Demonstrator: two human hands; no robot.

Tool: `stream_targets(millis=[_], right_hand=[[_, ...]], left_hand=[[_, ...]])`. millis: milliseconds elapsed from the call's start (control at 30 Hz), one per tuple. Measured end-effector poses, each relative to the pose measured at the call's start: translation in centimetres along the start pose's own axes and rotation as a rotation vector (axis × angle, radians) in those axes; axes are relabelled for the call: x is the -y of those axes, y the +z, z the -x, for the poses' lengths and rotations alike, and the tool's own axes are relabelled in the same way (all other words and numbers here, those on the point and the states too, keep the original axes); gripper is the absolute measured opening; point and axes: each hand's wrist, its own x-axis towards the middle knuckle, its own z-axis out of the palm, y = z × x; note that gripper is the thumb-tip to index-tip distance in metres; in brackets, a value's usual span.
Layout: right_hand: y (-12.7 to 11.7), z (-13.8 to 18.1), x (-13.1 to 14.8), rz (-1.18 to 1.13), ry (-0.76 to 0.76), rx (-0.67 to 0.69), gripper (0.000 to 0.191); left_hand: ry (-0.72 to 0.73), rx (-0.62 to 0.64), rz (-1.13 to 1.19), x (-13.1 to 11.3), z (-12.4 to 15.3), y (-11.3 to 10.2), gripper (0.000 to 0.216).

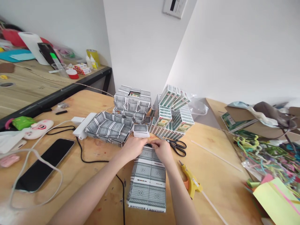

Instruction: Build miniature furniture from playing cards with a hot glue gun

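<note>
A flat panel of joined playing cards (148, 179) lies on the wooden table (211, 175) in front of me. My left hand (134, 147) and my right hand (162, 150) meet at its far edge, fingers pinched together on that edge. What sits under the fingertips is hidden. Just beyond my hands rests a small deck of cards (141, 130). A card-built tray (109, 128) lies to the left, and a taller card-built box (131, 103) stands behind it.
Stacked card packs (172, 117) stand behind black scissors (178, 146). A yellow glue gun (191, 181) lies right of my forearm. A black phone (44, 164), cables and a white adapter (81, 125) lie at left. Coloured paper and craft clutter (269, 162) fill the right.
</note>
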Motion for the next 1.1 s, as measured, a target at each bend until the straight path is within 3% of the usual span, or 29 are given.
stream_targets(millis=[233,400,600,1100], right_hand=[[-1.1,-0.7,1.3,0.168,-0.079,0.085,0.028],[-1.4,-0.9,1.7,0.270,-0.135,0.137,0.030],[-1.8,-1.6,2.0,0.384,-0.204,0.237,0.031],[-1.1,-1.3,2.1,0.486,-0.197,0.248,0.026]], left_hand=[[0.007,-0.013,0.019,-0.2,0.1,-0.5,0.024],[0.039,-0.050,-0.095,-0.5,0.0,0.0,0.022],[0.122,-0.010,-0.185,-0.7,-0.1,0.2,0.023],[0.123,-0.034,0.040,-0.2,-0.2,0.8,0.034]])
